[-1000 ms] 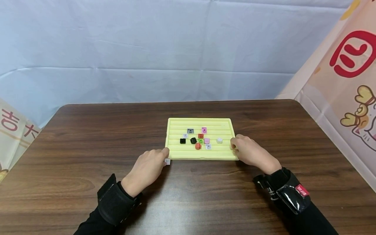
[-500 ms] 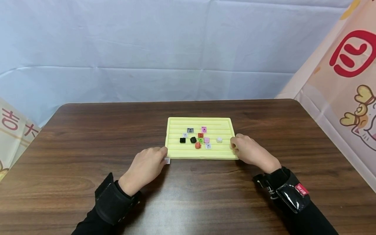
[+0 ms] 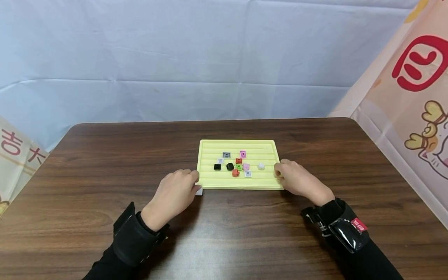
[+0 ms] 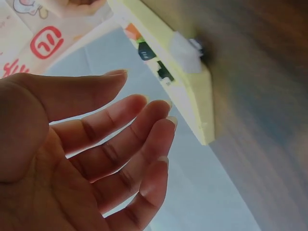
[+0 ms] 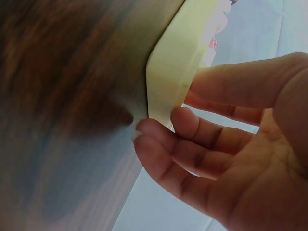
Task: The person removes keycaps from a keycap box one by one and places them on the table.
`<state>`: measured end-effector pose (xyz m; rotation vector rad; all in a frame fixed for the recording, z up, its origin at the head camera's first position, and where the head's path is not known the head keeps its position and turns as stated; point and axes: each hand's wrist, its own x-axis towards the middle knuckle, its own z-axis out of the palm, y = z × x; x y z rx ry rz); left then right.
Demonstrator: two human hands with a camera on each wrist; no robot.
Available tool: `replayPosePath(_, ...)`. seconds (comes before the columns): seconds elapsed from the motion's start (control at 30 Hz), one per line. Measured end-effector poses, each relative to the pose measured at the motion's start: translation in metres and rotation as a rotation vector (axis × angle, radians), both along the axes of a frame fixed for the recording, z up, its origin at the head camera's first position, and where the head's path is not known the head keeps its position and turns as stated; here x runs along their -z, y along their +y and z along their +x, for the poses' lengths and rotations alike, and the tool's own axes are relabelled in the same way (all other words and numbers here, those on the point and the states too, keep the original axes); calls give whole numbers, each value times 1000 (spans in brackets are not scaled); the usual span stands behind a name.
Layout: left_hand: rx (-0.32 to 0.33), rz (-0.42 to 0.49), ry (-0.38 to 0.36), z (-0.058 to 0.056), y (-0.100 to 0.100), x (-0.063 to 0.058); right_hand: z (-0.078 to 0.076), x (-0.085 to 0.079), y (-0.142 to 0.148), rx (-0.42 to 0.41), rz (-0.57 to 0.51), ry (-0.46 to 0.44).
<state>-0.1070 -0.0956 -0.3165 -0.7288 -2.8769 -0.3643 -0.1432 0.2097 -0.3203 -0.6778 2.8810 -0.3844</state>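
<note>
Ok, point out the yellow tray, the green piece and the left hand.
Yellow tray (image 3: 260,149), head view: bare far surface.
Green piece (image 3: 238,167), head view: top face.
Left hand (image 3: 174,193), head view: its back.

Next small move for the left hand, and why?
I'd probably have the left hand pinch the white piece: it lies outside the tray at the near left corner, that hand is empty and close by, and the right hand grips the tray's right edge.

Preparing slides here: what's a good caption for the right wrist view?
Right hand gripping a pale yellow tray on a wood-grain table.
</note>
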Motion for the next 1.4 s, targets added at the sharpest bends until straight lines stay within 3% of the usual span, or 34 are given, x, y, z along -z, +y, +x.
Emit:
replayPosePath(0.47, 24, -28, -75, -17, 37, -11, -2, 3, -1, 3, -4, 6)
replayPosePath(0.77, 69, -94, -105, -31, 60, -6, -2, 3, -1, -1, -16, 8)
replayPosePath(1.0, 108, -134, -63, -39, 76, -1, -1, 3, -1, -6, -21, 13)
replayPosePath(1.4, 85, -189, -44, -44, 89, 3, -1, 2, -1, 5, -18, 10)
